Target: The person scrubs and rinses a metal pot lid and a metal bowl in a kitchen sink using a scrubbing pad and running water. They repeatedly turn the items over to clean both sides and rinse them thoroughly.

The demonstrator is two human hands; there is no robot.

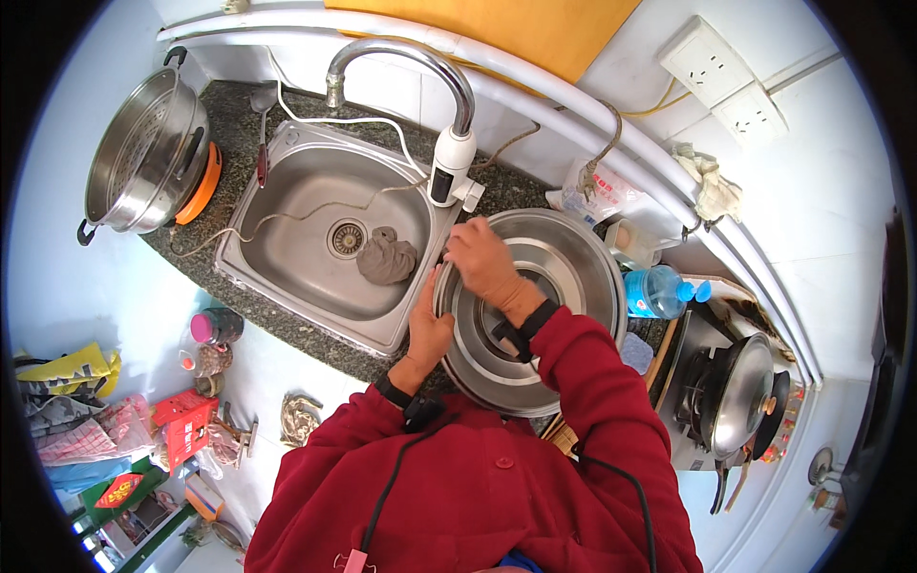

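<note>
A wide stainless steel basin (458, 344), with rounded steel pieces nested in it, stands on the counter right of the sink. My left hand (430, 333) is at its left rim, fingers along the outside and thumb over the edge. Over the same rim, a little farther back, my right hand (483, 258) has its fingers bent downward. Its fingertips partly hide what is under them, so I cannot tell whether it grips the rim or a small thing. Inside the steel sink (286, 251), a crumpled grey-brown cloth (387, 258) lies right of the drain (347, 238).
A chrome faucet (458, 100) with a white heater body arches behind the sink. Steel steamer pots (143, 157) stand far left, near a ladle (263, 129). Rightward are a blue pump bottle (655, 292) and a lidded pan (745, 394) on the stove. A cord (308, 215) crosses the sink.
</note>
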